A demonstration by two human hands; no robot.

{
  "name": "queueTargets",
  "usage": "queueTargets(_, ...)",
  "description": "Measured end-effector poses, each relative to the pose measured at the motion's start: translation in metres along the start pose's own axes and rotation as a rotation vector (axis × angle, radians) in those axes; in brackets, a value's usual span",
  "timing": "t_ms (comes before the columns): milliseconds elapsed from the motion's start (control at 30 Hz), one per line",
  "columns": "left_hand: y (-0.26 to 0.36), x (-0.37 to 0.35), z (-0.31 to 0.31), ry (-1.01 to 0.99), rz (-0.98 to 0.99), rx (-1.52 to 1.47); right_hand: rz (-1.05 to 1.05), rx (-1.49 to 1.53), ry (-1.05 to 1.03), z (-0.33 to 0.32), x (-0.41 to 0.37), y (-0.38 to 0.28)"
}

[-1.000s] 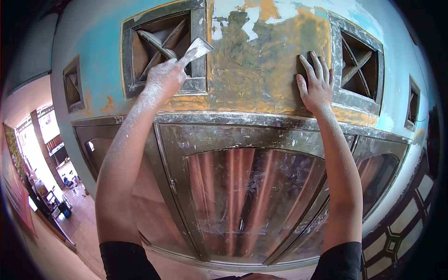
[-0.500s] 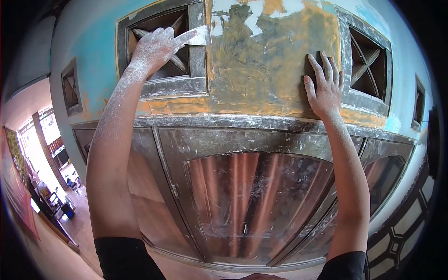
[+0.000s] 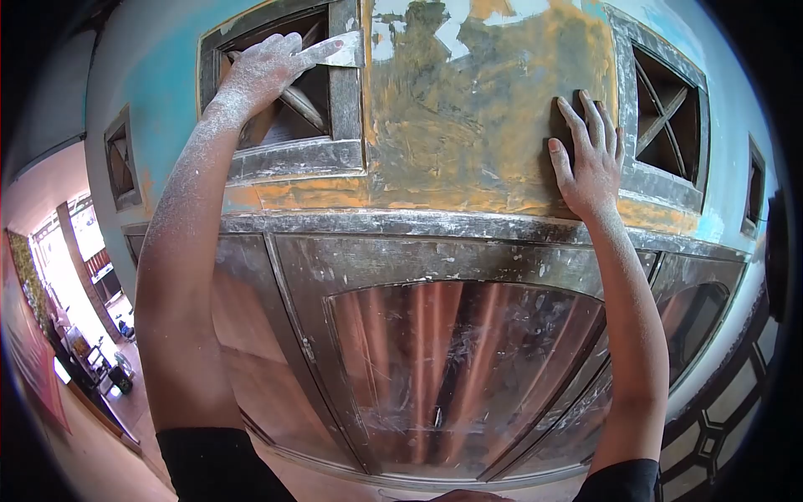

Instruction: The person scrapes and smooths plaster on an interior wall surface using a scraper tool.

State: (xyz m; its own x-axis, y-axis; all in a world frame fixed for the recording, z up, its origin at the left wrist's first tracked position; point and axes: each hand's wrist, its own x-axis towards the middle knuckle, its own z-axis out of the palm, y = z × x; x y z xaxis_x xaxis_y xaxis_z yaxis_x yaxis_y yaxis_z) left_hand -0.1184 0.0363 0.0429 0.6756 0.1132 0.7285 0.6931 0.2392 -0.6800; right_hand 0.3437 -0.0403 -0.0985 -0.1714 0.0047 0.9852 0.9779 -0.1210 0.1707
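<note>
Dusted with white powder, my left hand [image 3: 261, 74] is closed around a scraper [image 3: 345, 52]. Its pale, wide blade points right and overlaps the right side of the worn wooden vent frame [image 3: 293, 159], beside the scraped wall. One finger is stretched along the blade, and the handle is hidden in my grip. My right hand [image 3: 590, 163] rests open, fingers spread, on the patchy orange and grey-green wall panel [image 3: 468, 125], just left of another crossed-bar vent [image 3: 661, 113].
Below the wall runs a paint-flecked wooden ledge [image 3: 401, 224]. Under it are glazed wooden panels [image 3: 468, 368] with reddish curtains behind the glass. Turquoise paint [image 3: 171, 92] covers the wall to the left. An opening at far left shows a bright outdoor area [image 3: 71, 276].
My left hand and the scraper have shifted a little up and left across the vent frame. My right hand stays on the wall, and the whole view has moved slightly.
</note>
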Motion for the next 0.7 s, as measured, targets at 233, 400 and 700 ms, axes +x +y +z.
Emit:
queueTargets(233,0.002,0.011,-0.001,0.054,0.023,-0.001,-0.009,0.015,0.009,0.001,0.001,0.001)
queueTargets(400,0.008,0.014,-0.001,0.052,0.014,-0.057,-0.009,-0.016,0.01,0.001,0.0,-0.002)
queueTargets(700,0.005,0.007,-0.011,0.116,-0.006,-0.055,-0.022,0.024,0.024,0.001,-0.001,0.003)
